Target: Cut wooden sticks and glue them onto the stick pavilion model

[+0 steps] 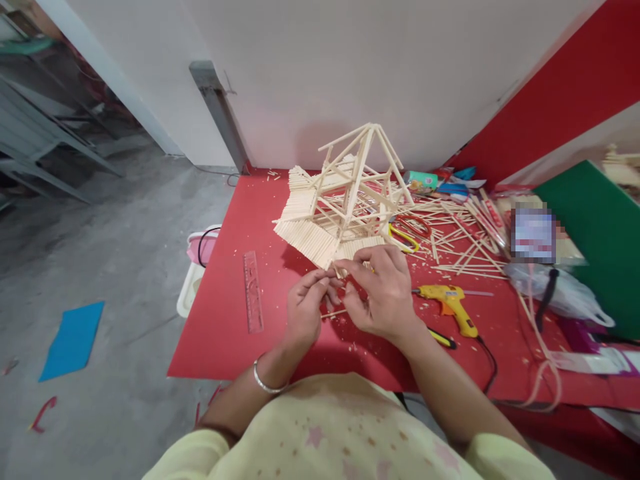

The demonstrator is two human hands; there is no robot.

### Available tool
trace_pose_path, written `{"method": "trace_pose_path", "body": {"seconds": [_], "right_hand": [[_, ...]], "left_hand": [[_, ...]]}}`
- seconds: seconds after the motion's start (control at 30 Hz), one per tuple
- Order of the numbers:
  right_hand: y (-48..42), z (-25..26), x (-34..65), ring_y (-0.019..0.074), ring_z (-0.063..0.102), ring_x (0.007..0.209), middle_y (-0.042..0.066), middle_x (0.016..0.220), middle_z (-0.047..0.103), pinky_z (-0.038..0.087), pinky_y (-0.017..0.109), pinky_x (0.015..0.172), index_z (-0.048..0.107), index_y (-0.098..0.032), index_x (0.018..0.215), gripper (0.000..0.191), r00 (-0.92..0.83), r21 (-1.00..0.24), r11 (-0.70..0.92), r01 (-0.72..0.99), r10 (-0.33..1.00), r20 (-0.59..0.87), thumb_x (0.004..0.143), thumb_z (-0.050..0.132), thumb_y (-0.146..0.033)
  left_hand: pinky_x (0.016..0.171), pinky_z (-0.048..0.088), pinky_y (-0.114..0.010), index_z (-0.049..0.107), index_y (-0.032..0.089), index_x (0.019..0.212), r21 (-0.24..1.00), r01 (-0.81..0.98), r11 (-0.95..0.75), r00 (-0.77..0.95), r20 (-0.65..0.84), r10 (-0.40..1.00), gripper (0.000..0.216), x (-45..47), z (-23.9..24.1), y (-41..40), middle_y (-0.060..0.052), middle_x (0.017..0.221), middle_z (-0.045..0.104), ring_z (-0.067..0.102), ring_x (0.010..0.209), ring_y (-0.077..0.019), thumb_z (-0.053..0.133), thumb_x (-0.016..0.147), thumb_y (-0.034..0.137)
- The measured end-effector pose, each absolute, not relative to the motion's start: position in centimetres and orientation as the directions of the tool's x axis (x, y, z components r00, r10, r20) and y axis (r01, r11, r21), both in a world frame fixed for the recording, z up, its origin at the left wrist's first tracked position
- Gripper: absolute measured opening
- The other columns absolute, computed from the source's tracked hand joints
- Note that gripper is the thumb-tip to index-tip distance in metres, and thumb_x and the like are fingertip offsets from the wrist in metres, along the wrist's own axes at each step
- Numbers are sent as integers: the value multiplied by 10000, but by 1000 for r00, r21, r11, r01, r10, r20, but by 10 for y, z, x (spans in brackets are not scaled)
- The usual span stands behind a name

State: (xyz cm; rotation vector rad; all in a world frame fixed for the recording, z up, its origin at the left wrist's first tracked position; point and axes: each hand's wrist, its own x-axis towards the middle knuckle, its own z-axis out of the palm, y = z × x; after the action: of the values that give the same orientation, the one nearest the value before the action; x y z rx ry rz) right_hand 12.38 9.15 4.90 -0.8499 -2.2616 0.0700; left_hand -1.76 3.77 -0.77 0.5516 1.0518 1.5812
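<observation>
A house-like frame of thin wooden sticks stands on the red tabletop, with slatted stick panels around its lower part. At its near corner my two hands meet, fingertips almost touching. My left hand is pinched closed; whatever lies between its fingers is too small to make out. My right hand bends over from the other side, thumb and forefinger drawn together at the same spot, and its grip is unclear too. A loose stick lies just beneath them.
Right of my hands lie a yellow glue gun and a yellow-black cutter. Behind are scissors and a heap of loose sticks. A clear ruler lies left. Farther right are a plastic bag and a green board.
</observation>
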Motion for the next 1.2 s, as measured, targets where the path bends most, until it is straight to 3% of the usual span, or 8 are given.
{"method": "trace_pose_path", "body": {"seconds": [0.27,1.2], "right_hand": [[100,54,125,259,508,966,72,1016,581,415,448,888,699,-235,1073,331,-597,-242,811,532,563,572,760,597,-200],[99,49,129,245,514,952,80,1000,596,452,427,859,701,-206,1091,321,-583,-253,828,500,538,609,782,618,-189]], "left_hand": [[452,426,-175,644,158,804,795,-605,55,-232,-242,942,244,-17,1,41,1,693,694,565,488,-68,796,772,346],[456,424,-170,614,162,808,808,-587,56,-211,-220,953,263,-16,-2,40,15,667,664,561,491,-67,796,790,350]]}}
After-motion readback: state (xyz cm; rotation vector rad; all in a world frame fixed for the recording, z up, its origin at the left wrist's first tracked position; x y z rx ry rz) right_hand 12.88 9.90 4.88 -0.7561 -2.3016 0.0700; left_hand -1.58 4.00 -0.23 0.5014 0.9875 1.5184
